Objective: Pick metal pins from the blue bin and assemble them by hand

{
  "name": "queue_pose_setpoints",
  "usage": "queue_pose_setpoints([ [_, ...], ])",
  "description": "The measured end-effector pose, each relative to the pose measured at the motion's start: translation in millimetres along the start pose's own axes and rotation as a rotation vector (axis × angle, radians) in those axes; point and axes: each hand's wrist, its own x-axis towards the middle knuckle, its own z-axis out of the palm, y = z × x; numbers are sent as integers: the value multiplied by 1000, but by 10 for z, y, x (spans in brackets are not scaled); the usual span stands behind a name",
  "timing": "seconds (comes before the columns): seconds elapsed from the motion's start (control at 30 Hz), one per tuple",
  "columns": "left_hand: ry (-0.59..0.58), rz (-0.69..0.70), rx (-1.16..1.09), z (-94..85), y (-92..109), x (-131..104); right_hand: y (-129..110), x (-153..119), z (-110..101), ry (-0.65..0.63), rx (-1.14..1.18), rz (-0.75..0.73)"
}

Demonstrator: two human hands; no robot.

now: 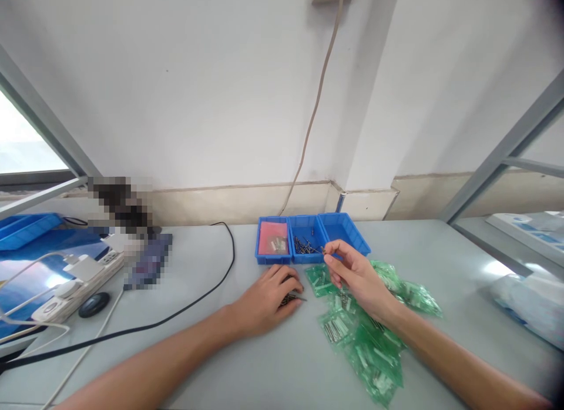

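Note:
My left hand (275, 295) rests on the grey table, its fingers curled round a bunch of dark metal screws (288, 299). The tip of one pokes out past the thumb. Over the front edge of the middle blue bin, my right hand (348, 269) pinches a thin screw (323, 251) between thumb and fingertips. More dark screws (304, 244) lie loose in that middle bin (308, 259). Green plastic bags (372, 357) with small metal parts inside are spread beneath and around my right forearm.
A left bin (274, 259) holds a red bag (272, 231); a right blue bin (341, 225) stands beside the middle one. Black cable (194, 307) crosses the table. At left are a power strip (53, 304) and a black mouse (94, 304). Clear plastic packs (529, 304) lie at right.

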Motion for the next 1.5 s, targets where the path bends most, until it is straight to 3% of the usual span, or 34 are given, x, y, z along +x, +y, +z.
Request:
queue_pose_setpoints([
  [0.17, 2, -1, -1, -27, 22, 4, -9, 5, -10, 136, -354, -207],
  [0.33, -1, -3, -7, -25, 24, 8, -27, -24, -7, 124, -492, -294],
  [0.53, -7, -1, -12, -30, 26, 12, -5, -54, 36, 4, -332, -144],
  [0.67, -14, 2, -14, -36, 29, 11, 5, -20, 28, 32, -151, -86],
  [0.9, 6, 5, -28, -21, 17, -2, 21, 5, -23, 83, -266, -98],
  [1.2, 16, 25, -14, -13, 0, -2, -11, -61, 36, -39, -609, -253],
  [1.37, 6, 37, 5, 12, -22, -1, 48, -50, 1, -221, -821, -330],
  [1.5, -4, 40, -2, 24, -29, -1, 87, -58, 11, -227, -891, -314],
])
